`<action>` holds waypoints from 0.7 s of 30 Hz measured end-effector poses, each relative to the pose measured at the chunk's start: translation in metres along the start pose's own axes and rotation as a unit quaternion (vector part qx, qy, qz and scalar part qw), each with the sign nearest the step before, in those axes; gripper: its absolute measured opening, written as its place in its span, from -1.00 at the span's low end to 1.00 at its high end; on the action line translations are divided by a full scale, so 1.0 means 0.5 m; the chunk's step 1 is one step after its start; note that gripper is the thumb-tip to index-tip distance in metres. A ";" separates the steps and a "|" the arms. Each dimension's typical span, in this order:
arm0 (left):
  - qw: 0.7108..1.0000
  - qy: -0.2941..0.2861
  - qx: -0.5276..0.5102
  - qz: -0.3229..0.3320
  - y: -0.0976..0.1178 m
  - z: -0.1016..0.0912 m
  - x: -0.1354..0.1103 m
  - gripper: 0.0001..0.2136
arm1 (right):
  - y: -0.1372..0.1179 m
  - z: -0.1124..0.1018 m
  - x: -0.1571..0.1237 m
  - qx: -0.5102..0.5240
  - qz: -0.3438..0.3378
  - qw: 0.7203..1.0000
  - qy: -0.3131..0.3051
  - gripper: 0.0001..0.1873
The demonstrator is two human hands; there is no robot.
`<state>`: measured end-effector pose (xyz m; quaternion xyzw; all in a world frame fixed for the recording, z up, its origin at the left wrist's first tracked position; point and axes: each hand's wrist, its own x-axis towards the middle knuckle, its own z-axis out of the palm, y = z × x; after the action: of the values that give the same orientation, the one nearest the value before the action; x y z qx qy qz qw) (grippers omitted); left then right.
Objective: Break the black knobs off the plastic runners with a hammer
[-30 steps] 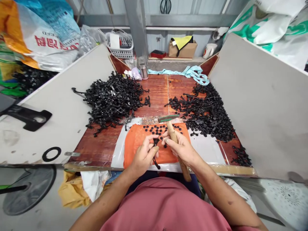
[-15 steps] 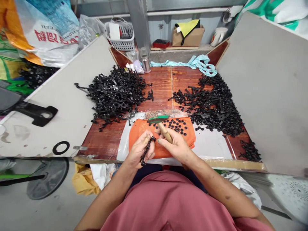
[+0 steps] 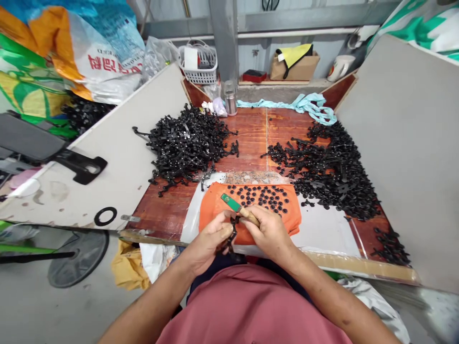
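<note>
My left hand (image 3: 210,238) is closed around a narrow black plastic part (image 3: 234,230) with knobbly ends, held just above the near edge of the table. Beside it, my right hand (image 3: 269,233) grips the wooden handle of a knife-like tool (image 3: 231,203) whose flat blade is green. The blade points away to the upper left, and the handle end lies close to the black part. Whether the tool touches the part is hidden by my fingers. Under both hands an orange cloth (image 3: 212,198) is spread, with several small round black pieces (image 3: 265,195) scattered over its far half.
A heap of black plastic parts (image 3: 190,143) lies at left, another heap (image 3: 333,167) at right. Pale panels (image 3: 405,143) wall both sides. Toward the back stand a steel flask (image 3: 230,102), a grey basket (image 3: 201,74) and a light-blue cloth strip (image 3: 311,106).
The view has shifted, so the table sits lower and further right. The tool's green blade has swung from lying nearly level to slanting up left. The black part has turned in my left hand.
</note>
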<state>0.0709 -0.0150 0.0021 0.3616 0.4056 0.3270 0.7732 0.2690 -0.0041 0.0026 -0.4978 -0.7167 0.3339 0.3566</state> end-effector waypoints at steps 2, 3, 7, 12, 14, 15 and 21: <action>0.997 0.056 0.056 0.020 0.015 -0.022 0.013 -0.59 | 0.004 -0.010 -0.003 0.000 0.010 1.000 -0.006 -0.92; 0.990 0.091 0.098 0.040 0.025 -0.040 0.027 -0.63 | 0.008 -0.017 -0.005 -0.001 0.019 1.000 -0.008 -0.88; 0.923 0.207 0.296 0.129 0.070 -0.123 0.112 -0.76 | 0.041 -0.053 -0.025 -0.028 0.063 0.998 0.004 -0.77; 0.830 0.200 0.486 0.185 0.090 -0.165 0.205 -0.80 | 0.095 -0.075 -0.068 -0.032 0.110 0.993 -0.008 -0.74; 0.810 0.193 0.521 0.187 0.088 -0.163 0.224 -0.78 | 0.110 -0.079 -0.084 -0.025 0.121 0.992 -0.006 -0.69; 0.803 0.191 0.534 0.184 0.086 -0.161 0.230 -0.78 | 0.116 -0.081 -0.090 -0.022 0.124 0.992 -0.003 -0.67; 0.784 0.175 0.567 0.184 0.071 -0.165 0.252 -0.75 | 0.133 -0.091 -0.103 -0.020 0.142 0.990 -0.001 -0.64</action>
<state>0.0495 0.1284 -0.0518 0.7393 0.5716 0.2321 0.2699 0.3517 -0.0287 -0.0383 -0.6011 -0.6454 0.3675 0.2950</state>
